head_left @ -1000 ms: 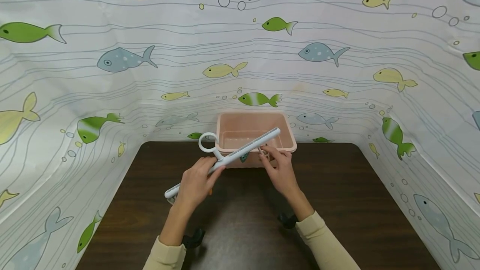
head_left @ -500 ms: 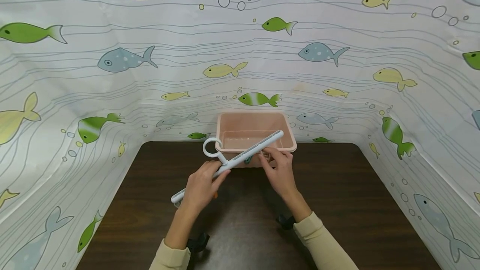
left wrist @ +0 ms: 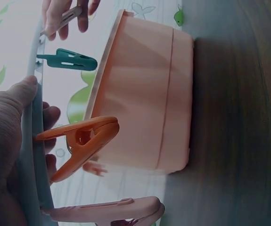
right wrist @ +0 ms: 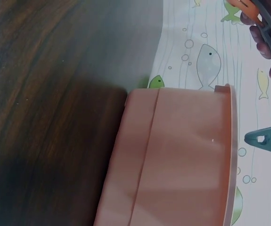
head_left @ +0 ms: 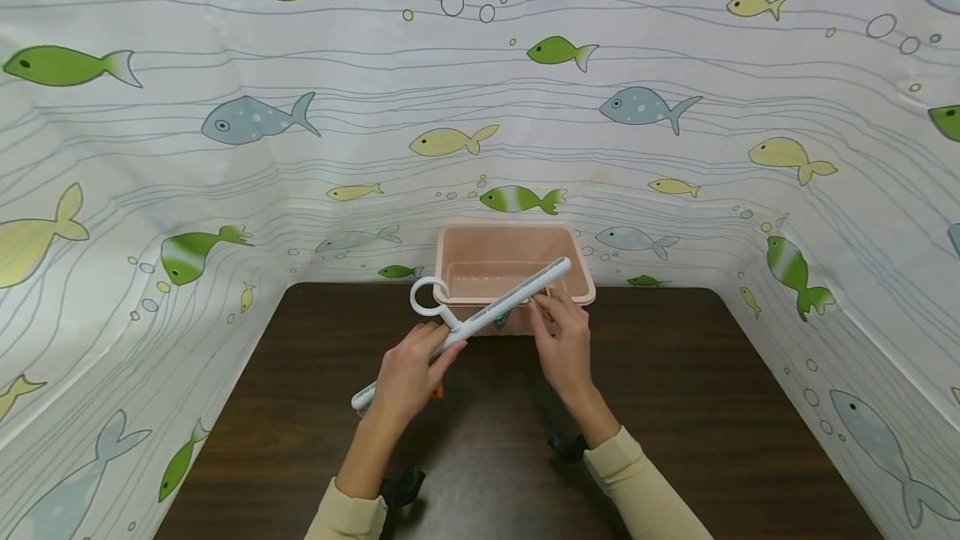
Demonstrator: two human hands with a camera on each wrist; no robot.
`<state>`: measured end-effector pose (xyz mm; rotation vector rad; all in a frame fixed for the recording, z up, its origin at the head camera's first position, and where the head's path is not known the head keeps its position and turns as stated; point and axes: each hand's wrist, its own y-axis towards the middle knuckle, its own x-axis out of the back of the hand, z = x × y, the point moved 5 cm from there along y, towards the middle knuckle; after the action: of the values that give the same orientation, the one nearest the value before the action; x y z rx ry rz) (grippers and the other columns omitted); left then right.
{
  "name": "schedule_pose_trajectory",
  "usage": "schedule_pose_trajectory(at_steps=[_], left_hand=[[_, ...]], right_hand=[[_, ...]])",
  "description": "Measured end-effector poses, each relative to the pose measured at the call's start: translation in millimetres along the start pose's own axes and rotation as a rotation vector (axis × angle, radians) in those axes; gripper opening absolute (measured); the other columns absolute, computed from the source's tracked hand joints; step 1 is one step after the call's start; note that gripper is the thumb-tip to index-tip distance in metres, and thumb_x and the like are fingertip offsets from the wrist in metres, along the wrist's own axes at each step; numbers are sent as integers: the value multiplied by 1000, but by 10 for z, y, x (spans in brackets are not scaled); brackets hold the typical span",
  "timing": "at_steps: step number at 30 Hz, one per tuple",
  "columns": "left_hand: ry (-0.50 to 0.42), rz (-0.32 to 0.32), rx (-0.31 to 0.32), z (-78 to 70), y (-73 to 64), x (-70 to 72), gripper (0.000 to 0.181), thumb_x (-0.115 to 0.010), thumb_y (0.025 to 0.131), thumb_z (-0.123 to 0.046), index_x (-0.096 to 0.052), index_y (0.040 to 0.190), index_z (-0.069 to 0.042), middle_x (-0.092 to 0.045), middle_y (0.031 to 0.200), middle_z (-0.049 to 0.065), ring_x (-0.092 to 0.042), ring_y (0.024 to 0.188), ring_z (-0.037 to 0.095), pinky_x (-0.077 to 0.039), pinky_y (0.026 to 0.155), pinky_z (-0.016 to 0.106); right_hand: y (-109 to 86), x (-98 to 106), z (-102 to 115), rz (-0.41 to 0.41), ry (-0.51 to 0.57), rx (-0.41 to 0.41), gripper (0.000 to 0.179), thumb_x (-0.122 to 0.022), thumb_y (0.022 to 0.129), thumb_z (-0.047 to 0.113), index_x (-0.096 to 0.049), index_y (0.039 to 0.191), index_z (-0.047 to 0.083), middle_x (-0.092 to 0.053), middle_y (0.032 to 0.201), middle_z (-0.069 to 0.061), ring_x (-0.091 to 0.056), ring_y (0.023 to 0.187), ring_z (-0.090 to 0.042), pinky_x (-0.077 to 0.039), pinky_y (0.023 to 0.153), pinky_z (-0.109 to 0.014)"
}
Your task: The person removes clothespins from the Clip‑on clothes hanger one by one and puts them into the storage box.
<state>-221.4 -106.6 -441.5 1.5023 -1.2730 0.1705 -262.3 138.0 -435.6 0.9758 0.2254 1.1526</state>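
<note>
My left hand (head_left: 405,369) grips a pale blue-white bar hanger (head_left: 517,297), its ring hook upward and its bar tilted up to the right. Below the bar hang clothespins: a teal clothespin (left wrist: 71,61), an orange clothespin (left wrist: 92,141) and a pink clothespin (left wrist: 109,210). At the bar's raised end, my right hand (head_left: 564,348) pinches a pale clothespin (left wrist: 68,18), which appears near the top of the left wrist view. Fingers partly cover this clothespin, so whether it is fastened to the bar cannot be made out.
A pink plastic tub (head_left: 510,242) stands at the far edge of the dark wooden table (head_left: 675,407), just behind the hanger. A white fish-patterned curtain (head_left: 360,132) surrounds the table at the back and sides.
The left hand and hanger have shifted to the right and slightly nearer. The right hand stays close to the bar's raised end, its fingers moved slightly.
</note>
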Motion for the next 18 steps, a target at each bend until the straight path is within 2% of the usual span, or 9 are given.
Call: schedule_pose_trajectory(at_steps=[8, 13, 18], left_hand=[[-33, -9, -9, -40, 35, 15, 21, -83, 96, -29, -74, 108, -15, -74, 102, 0, -70, 95, 22, -59, 66, 44], [-62, 6, -1, -74, 42, -30, 20, -84, 95, -28, -74, 107, -15, -75, 105, 1, -70, 95, 21, -60, 68, 44], [-53, 17, -19, -104, 59, -55, 20, -81, 97, -31, -74, 109, -17, -77, 112, 1, -72, 102, 21, -62, 71, 44]], right_hand=[[34, -23, 12, -20, 52, -15, 12, -72, 105, 15, -79, 113, 8, -74, 108, -11, -63, 90, -22, -40, 92, -44], [12, -47, 11, -27, 52, -60, 13, -65, 109, 13, -72, 117, 7, -69, 118, -14, -65, 98, -24, -45, 92, -42], [-16, -57, 18, -17, 19, -79, 15, -55, 114, 15, -64, 121, 5, -56, 112, -15, -52, 86, -16, -46, 75, -32]])
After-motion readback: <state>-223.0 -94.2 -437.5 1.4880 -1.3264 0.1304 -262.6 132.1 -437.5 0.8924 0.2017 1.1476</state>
